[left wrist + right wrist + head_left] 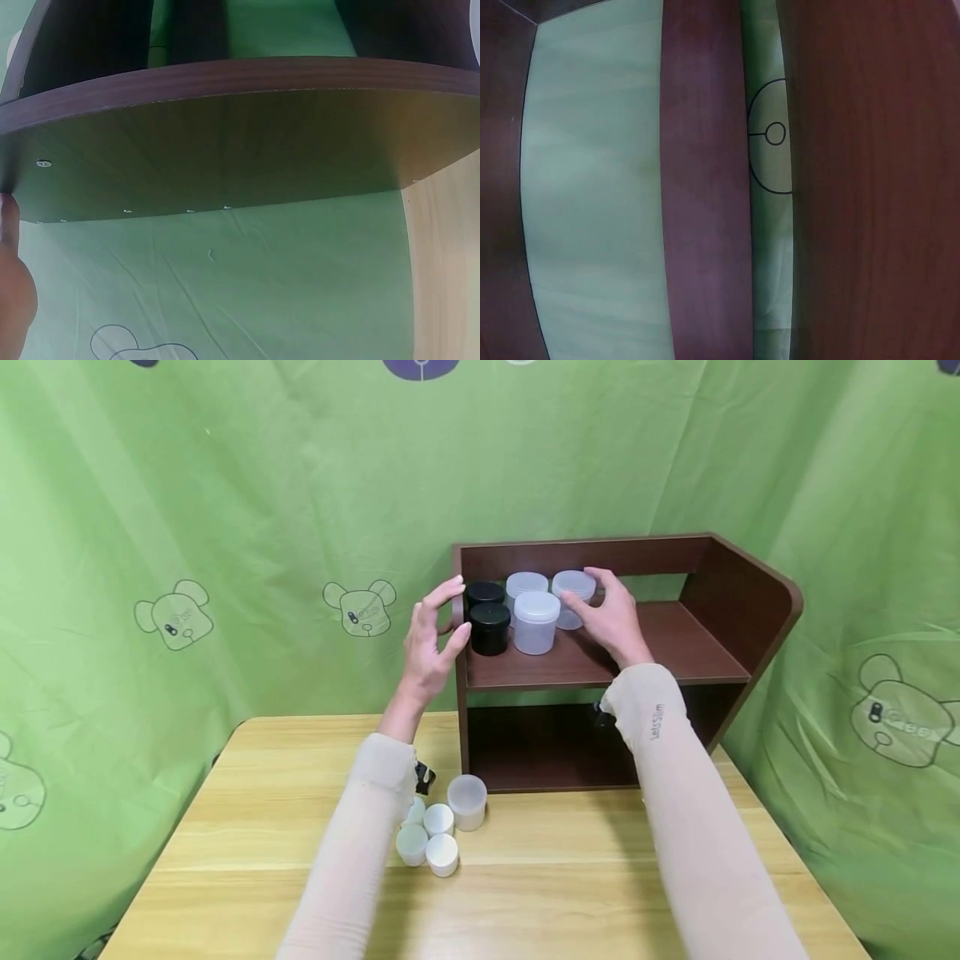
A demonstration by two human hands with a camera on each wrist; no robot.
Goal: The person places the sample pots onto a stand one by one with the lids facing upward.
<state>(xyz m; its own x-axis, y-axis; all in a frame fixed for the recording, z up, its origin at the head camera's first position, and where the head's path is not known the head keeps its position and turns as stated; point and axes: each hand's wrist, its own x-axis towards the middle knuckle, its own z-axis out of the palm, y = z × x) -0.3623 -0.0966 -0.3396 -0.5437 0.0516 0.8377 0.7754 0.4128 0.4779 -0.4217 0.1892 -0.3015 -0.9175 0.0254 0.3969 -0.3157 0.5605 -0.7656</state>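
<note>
On the upper shelf my right hand (617,620) holds a translucent lidded jar (573,583), thumb at its front and fingers at its far right side. Left of it are another translucent jar (527,583) behind and a white-lidded jar (536,625) in front. Two black jars, a rear one (484,593) and a front one (490,630), stand at the shelf's left end. My left hand (431,647) is at the left side panel (247,142), thumb and fingers spread, fingertips right by its edge. Part of that hand shows at the left of the left wrist view.
The dark brown two-tier shelf (540,672) stands on a wooden table (540,893). On the table, near my left forearm, are a larger translucent cup (467,803) and several small white jars (442,855). A green curtain (262,485) hangs behind.
</note>
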